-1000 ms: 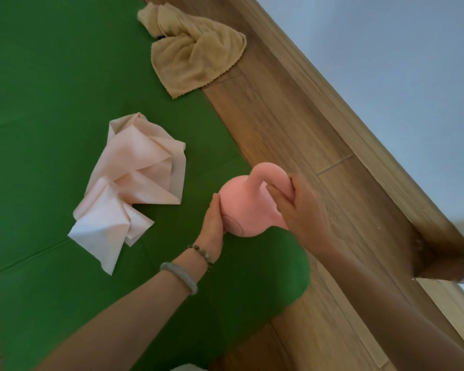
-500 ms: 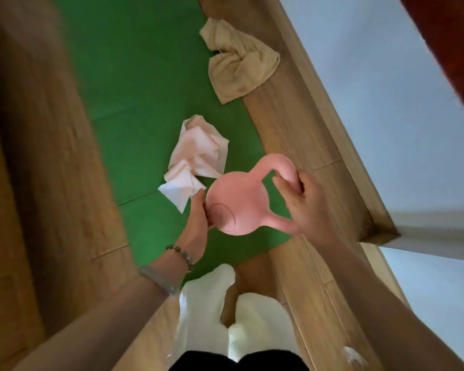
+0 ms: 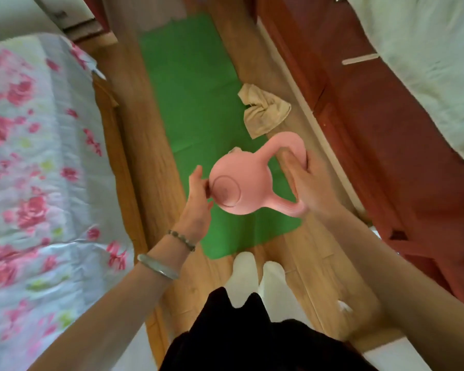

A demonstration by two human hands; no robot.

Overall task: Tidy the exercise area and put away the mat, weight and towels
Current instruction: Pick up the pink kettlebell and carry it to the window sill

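We judge the pink kettlebell [image 3: 236,188] heavy, rigid and smooth: our right hand [image 3: 309,188] wraps its handle, our left hand [image 3: 198,199], fingers nearly straight, braces the body.

floral bedspread [image 3: 24,156], wooden floor [image 3: 145,156], red cabinet [image 3: 372,129]

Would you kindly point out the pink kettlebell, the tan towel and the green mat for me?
pink kettlebell [image 3: 241,180], head view: on its round body.
tan towel [image 3: 264,115], head view: on the crumpled cloth's middle.
green mat [image 3: 193,84], head view: on a bare stretch.
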